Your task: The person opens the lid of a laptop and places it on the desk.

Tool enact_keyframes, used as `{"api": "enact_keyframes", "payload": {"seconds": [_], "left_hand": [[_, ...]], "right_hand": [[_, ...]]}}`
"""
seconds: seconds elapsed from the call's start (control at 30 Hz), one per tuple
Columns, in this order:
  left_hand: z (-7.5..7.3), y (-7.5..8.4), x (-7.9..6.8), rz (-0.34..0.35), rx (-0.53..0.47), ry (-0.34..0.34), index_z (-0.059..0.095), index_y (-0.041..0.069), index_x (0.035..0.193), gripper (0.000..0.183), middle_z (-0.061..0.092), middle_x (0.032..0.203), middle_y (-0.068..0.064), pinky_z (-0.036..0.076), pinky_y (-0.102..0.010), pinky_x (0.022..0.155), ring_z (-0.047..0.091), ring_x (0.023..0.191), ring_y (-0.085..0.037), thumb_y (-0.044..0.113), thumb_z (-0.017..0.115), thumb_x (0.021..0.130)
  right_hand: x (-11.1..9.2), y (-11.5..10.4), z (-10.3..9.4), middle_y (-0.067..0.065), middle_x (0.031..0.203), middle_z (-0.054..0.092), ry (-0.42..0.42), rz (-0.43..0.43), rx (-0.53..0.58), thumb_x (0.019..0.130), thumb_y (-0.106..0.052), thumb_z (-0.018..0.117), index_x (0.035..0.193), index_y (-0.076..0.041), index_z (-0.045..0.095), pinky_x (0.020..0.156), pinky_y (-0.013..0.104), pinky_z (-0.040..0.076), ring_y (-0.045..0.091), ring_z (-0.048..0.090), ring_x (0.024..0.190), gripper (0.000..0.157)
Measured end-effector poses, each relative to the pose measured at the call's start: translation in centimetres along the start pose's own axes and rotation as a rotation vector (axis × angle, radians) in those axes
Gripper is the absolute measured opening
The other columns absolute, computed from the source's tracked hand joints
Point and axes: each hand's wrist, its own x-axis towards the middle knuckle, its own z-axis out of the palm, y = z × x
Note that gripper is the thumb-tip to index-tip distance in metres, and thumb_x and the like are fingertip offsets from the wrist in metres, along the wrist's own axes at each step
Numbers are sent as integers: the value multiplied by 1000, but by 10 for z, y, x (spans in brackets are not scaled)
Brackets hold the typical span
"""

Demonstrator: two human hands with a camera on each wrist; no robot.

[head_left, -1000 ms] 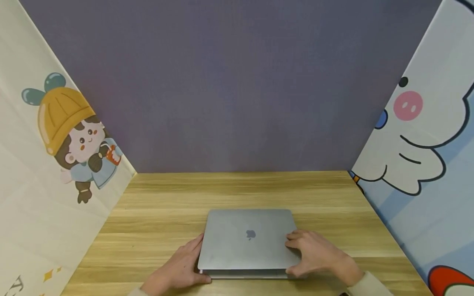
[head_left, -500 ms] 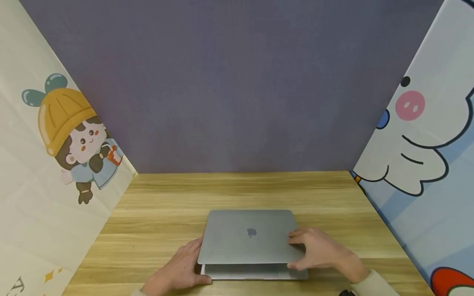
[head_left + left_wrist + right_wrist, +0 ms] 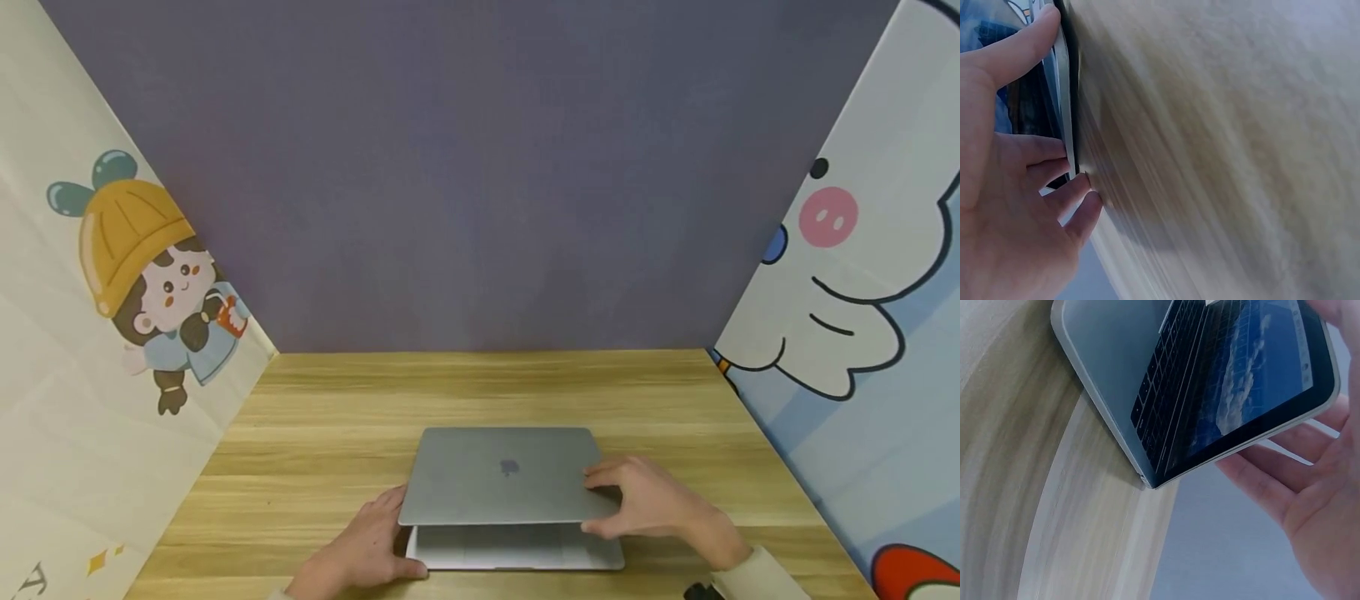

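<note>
In the head view a grey laptop [image 3: 480, 479] sits on the wooden table, its lid partly raised and the silver base [image 3: 517, 548] showing below. My right hand [image 3: 648, 504] grips the lid at its right front corner, thumb at the underside and fingers over the outer face. From the right wrist, the lit screen [image 3: 1254, 375] and dark keyboard [image 3: 1169, 369] show, with fingers behind the lid. My left hand [image 3: 367, 542] rests against the base's left side, thumb by the front corner. Its fingers [image 3: 1047, 150] lie fairly straight along the laptop's edge in the left wrist view.
The wooden tabletop [image 3: 337, 417] stretches around the laptop to a dark grey back panel [image 3: 480, 183]. Cartoon-printed panels flank it, a pale left panel [image 3: 67, 417] and a blue and white right panel [image 3: 870, 417]. A black object [image 3: 701, 592] shows at the right sleeve.
The lid's front edge has risen with my right hand, widening the gap over the base. My left hand has stayed at the base's left side.
</note>
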Motion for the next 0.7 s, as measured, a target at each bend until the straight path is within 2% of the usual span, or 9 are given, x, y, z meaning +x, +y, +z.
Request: {"api": "enact_keyframes", "payload": {"seconds": [0.23, 0.47, 0.57, 0.7], "left_hand": [[0, 1, 0, -3, 1, 4, 27, 17, 150, 102, 33, 151, -7, 37, -52, 97, 35, 134, -26, 65, 69, 70], [0, 2, 1, -12, 1, -3, 26, 22, 151, 100, 35, 149, -8, 36, -54, 98, 35, 133, -28, 67, 67, 71], [-1, 2, 1, -14, 20, 10, 28, 21, 150, 100, 39, 147, -9, 37, -54, 97, 37, 132, -29, 68, 67, 71], [-1, 3, 2, -18, 42, -2, 32, 13, 149, 102, 38, 148, -11, 36, -55, 98, 36, 133, -30, 70, 65, 71]], "right_hand": [[-1, 1, 0, -8, 108, 68, 67, -31, -5, 74, -61, 70, 98, -21, 76, 83, 41, 53, 15, 63, 100, 47], [0, 1, -2, -15, 101, 65, 145, -53, 75, 76, -53, 73, 91, -26, 75, 73, 30, 53, 7, 61, 92, 31], [3, 1, -2, -16, 96, 64, 211, -109, 108, 77, -46, 76, 88, -26, 73, 68, 23, 51, 3, 60, 85, 23], [9, 2, -3, -14, 88, 61, 351, -255, 128, 73, -31, 82, 83, -23, 69, 63, 14, 46, 0, 55, 76, 18]]}}
